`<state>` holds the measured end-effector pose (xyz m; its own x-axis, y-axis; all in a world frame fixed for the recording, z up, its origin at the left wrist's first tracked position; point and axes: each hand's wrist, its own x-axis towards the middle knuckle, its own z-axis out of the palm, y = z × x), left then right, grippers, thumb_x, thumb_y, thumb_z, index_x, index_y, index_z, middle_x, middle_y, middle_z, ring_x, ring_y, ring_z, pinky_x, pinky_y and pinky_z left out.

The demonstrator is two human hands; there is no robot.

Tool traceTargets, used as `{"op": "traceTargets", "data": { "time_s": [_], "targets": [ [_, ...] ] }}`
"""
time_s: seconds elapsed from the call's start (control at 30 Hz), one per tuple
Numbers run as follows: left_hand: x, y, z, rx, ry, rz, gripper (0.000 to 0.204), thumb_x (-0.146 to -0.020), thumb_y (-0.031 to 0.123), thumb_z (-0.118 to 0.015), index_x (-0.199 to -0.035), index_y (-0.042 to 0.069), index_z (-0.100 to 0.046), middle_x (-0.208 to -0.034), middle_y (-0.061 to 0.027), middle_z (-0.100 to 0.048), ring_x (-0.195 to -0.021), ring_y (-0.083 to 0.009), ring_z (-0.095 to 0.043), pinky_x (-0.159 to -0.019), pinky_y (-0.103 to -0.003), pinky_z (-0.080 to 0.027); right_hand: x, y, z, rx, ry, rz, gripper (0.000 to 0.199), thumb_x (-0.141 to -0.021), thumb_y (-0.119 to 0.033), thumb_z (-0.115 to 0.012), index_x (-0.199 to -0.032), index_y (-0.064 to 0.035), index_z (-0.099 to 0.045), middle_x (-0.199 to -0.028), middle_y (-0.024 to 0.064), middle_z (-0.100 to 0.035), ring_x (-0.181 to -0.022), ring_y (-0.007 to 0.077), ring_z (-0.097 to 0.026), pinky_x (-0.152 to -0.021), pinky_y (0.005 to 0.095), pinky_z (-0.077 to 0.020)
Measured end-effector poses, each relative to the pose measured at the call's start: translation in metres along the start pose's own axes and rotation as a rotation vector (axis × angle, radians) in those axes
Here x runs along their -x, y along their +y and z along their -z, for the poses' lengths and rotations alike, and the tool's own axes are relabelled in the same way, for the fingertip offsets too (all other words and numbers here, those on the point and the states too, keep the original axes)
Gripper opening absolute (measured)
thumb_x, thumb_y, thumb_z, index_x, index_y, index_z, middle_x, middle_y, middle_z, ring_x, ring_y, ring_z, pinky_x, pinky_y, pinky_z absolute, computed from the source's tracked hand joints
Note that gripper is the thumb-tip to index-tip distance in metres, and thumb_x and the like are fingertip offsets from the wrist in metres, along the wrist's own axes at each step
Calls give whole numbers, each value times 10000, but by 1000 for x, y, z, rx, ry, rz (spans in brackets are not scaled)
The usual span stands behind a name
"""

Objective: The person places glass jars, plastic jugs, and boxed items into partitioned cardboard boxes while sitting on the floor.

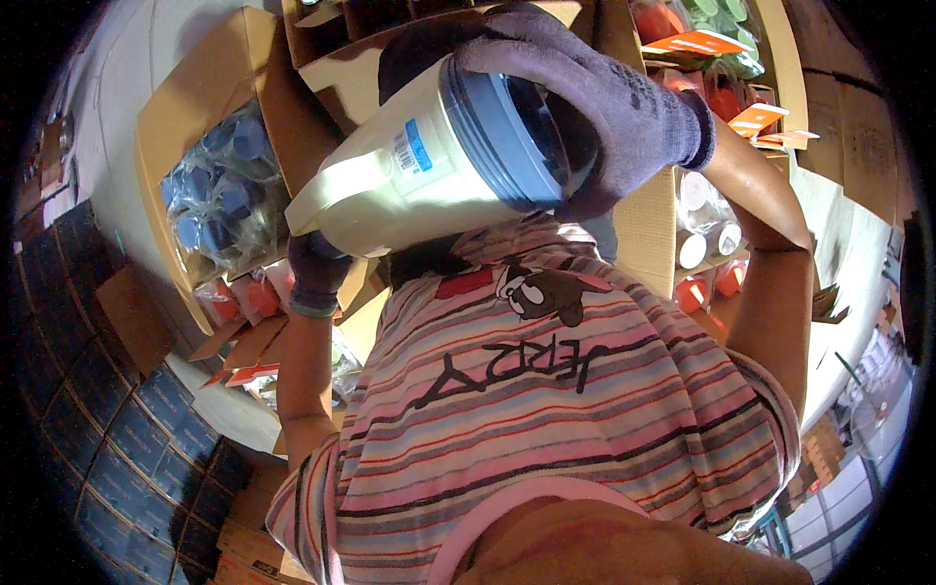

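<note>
A pale cream plastic jug (429,180) with a loop handle (336,187) lies tilted in front of my chest. Its ribbed blue top (492,136) points to the right, and a small blue-and-white barcode label sits on its side. My right hand (619,107), in a grey-purple knit glove, is wrapped round the blue top from above and the right. At the jug's lower left end is my left hand (317,273), also gloved, closed against the base near the handle; the jug hides most of its fingers.
On the left, an open carton (210,127) holds several plastic-wrapped things with blue tops. Another divided carton (341,44) stands ahead. At right, cartons hold red, green and white-topped items (692,249) with orange cards (756,119). Dark stacked boxes (132,458) fill the lower left.
</note>
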<state>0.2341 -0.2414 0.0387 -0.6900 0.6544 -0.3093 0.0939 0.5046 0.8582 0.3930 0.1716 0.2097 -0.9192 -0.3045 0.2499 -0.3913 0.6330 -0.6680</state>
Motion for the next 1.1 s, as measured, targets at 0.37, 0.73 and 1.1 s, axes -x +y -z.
{"op": "traceTargets", "data": {
  "time_s": [0.37,0.73,1.1],
  "targets": [
    [-8,21,3,837,25,148,489,-922,381,-500,-1303,75,-496,-1295,-96,-541,-1200,-282,-511,-1018,-469,-417,5,9,-4,-95,80,8,1240,-479,-402,-868,-1457,-18,-207,-1384,227,-343,-1226,370,-386,-1069,457,-312],
    [-24,87,-1,395,155,-74,444,-948,386,-480,-1304,123,-503,-1291,-69,-536,-1182,-238,-518,-1000,-442,-425,36,40,-12,-872,396,-205,1038,-705,-435,-768,-1468,-38,-187,-1444,194,-308,-1302,303,-361,-1101,442,-262],
    [-20,112,-12,730,152,165,539,-823,32,-636,-1331,15,-455,-1309,-119,-513,-1191,-236,-495,-1022,-387,-408,13,46,-37,-915,674,-256,604,-1018,-340,-353,-1479,9,-180,-1521,89,-258,-1365,208,-280,-1122,295,-197]
  ]
}}
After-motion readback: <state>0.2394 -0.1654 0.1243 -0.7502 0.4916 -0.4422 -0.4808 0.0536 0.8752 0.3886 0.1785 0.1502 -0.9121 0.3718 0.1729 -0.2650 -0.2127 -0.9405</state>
